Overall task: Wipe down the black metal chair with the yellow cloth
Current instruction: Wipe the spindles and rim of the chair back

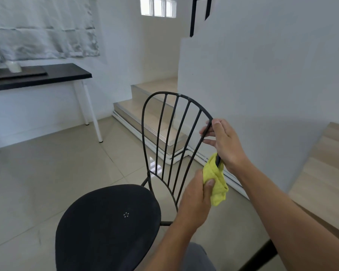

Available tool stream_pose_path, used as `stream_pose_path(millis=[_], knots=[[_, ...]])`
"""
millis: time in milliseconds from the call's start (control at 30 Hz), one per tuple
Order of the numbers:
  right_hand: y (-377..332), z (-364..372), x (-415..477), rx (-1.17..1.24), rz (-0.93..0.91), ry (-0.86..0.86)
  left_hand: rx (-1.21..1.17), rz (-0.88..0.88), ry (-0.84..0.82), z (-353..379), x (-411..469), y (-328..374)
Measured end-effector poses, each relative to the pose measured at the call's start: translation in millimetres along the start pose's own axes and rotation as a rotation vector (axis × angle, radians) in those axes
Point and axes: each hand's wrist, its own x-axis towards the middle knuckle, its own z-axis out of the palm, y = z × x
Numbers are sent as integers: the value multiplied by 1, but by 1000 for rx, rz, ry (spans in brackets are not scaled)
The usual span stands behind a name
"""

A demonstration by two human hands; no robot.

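My right hand (225, 141) grips the outer rail of the chair (114, 222) near the top of its backrest, while my left hand (196, 200) clenches the cloth (216, 182) bunched around that same rail just below. To do this stroke well, I judge I should keep the cloth wrapped fully round the rod, steady the frame with the right hand, and slide in one long pass before taking the inner spokes one by one.
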Motion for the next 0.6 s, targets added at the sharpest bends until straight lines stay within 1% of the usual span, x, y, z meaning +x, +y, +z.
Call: stream_pose_path(millis=[100,267,333,500,600], knots=[[2,0,1,-17,-12,-3,63,11,12,7,-3,-12],[4,0,1,-46,-27,1,171,-130,-36,11,-18,-53],[4,0,1,-56,-30,6,131,-148,-38,8,-20,-56],[4,2,1,-48,-24,28,-147,-71,-85,-5,-31,-41],[4,3,0,-51,-22,36,-117,-45,-12,-10,-30,-36]])
